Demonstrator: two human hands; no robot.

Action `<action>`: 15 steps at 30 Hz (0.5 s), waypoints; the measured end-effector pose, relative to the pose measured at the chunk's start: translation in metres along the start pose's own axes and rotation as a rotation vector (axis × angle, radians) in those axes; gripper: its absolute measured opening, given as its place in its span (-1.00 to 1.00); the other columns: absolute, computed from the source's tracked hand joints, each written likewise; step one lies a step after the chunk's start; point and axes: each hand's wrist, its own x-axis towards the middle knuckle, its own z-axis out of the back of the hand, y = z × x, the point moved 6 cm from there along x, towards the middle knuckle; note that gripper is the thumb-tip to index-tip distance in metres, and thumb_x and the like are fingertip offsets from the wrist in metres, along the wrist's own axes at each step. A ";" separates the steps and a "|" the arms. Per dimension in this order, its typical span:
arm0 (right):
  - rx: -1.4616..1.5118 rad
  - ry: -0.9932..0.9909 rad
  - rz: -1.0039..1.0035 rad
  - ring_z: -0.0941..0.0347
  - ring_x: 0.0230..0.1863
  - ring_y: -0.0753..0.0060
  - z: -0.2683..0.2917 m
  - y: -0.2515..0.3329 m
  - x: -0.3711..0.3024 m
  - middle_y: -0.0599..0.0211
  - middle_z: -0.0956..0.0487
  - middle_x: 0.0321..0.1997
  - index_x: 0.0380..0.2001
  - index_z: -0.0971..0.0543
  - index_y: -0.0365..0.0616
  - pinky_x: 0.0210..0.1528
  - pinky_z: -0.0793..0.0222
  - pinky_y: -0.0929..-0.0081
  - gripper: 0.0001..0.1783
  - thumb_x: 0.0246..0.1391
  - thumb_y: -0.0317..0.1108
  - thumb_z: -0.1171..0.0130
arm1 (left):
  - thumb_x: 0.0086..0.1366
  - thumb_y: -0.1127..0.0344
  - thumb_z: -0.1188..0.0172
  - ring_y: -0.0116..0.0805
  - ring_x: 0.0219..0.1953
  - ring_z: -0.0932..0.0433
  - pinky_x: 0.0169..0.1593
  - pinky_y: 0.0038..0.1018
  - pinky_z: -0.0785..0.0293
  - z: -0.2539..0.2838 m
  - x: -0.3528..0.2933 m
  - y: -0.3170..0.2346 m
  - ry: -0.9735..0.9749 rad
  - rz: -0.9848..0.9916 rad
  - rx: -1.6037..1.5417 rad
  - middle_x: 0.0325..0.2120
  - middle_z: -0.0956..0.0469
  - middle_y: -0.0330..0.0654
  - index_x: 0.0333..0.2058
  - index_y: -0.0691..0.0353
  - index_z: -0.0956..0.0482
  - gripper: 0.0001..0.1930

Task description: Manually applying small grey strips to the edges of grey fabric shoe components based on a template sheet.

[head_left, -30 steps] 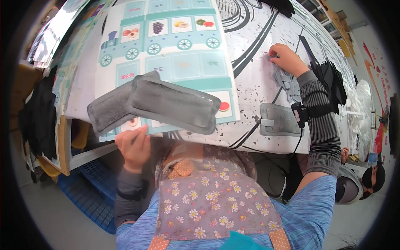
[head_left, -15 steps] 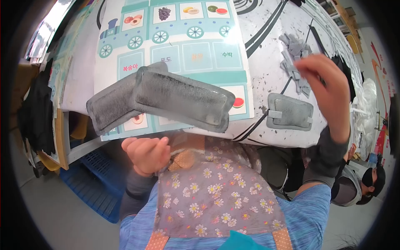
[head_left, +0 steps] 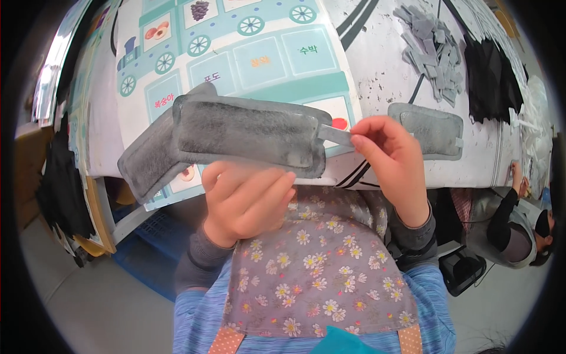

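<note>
A padded grey rectangular fabric piece [head_left: 247,133] lies tilted across another grey fabric piece [head_left: 147,150] on the table. My left hand [head_left: 247,197] is at the lower edge of the upper piece, fingers half bent and thumb apart. I see nothing held in it, though slight blur hides whether it touches the fabric. My right hand [head_left: 392,156] pinches a short grey strip [head_left: 336,135] between thumb and fingertips. The strip's far end meets the right end of the upper piece. Right of that hand lies a smaller grey padded piece [head_left: 433,133] with a pale tab at its right edge.
Beneath the fabric is a large printed board [head_left: 236,62] with a train and fruit pictures. A pile of loose grey strips [head_left: 433,56] and black strips [head_left: 492,79] sits at the far right. A blue crate [head_left: 150,253] stands below the table at left. Another person [head_left: 513,230] is at right.
My right hand has come down and left from beside the strip pile and now holds a strip against the upper piece. My left hand has moved right and up to that piece's lower edge.
</note>
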 end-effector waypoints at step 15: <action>0.068 0.044 0.035 -0.40 -0.32 0.73 -0.024 -0.014 0.019 0.51 -0.50 -0.35 -0.32 -0.44 -0.20 -0.26 -0.38 0.66 -0.84 0.19 -0.56 -0.26 | -0.01 0.56 -0.21 -0.25 -0.12 -0.56 0.04 -0.29 -0.25 -0.025 0.016 0.006 0.200 0.166 -0.076 -0.03 -0.70 -0.25 -0.34 0.11 -0.46 -0.75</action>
